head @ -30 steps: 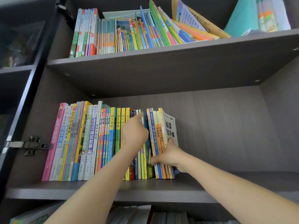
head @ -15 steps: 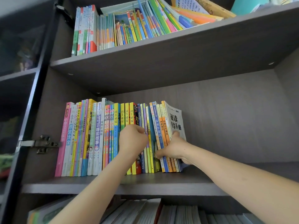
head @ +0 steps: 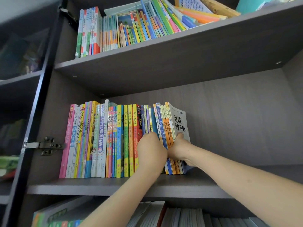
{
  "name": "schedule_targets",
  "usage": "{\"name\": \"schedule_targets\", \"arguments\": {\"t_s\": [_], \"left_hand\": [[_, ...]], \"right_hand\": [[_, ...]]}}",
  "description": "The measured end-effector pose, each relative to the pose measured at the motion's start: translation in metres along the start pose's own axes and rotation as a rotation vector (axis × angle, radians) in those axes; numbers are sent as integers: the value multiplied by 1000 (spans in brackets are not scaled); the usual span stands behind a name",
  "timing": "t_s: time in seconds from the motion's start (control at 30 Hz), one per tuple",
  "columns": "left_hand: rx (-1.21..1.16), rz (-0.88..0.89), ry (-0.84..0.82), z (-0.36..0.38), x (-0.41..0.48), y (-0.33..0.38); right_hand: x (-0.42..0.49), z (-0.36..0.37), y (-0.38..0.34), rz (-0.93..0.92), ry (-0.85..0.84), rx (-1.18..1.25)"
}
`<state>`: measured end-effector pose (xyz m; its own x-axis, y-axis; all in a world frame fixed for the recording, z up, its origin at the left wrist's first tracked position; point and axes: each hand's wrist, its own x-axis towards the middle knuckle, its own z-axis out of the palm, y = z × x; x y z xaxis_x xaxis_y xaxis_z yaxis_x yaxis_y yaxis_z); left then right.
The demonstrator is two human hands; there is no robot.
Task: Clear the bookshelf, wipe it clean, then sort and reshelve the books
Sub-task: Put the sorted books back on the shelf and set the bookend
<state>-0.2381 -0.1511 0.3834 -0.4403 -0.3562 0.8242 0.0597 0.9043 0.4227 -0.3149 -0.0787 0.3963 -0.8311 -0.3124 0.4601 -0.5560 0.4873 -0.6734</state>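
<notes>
R hand (head: 177, 149) pinches end books (head: 167, 125); L hand (head: 151, 153) wedges into row (head: 101, 140), fingers hidden, grip unclear. Risk: pulling bunch out, thin neighbours could topple off shelf (head: 98, 185).

Showing two limbs bare to the picture's lower and right edges: the slim left forearm (head: 127, 194) and the right forearm (head: 237, 182), looking broader toward the lens. Wearing uncovered skin only along every visible stretch, wrists included. Narrowing at each wrist, then widening into the left grip (head: 151, 153), appearing rounded and smooth across its back, and the right grip (head: 177, 149), presenting a short thumb (head: 180, 136) with a rounded tip. Catching soft light along the upper sides, shading gently underneath. Hiding most of the fingers, leaving nails too small for telling.
</notes>
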Motion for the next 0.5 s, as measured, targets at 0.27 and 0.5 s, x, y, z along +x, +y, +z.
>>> {"name": "schedule_targets", "arguments": {"t_s": [0.27,0.5], "left_hand": [[-83,7,69,-7,-1,-4],[-232,-11,38,-2,1,-5]], "right_hand": [[-1,-3,0,-4,-21,-18],[-1,-5,-2,13,-33,-43]]}}
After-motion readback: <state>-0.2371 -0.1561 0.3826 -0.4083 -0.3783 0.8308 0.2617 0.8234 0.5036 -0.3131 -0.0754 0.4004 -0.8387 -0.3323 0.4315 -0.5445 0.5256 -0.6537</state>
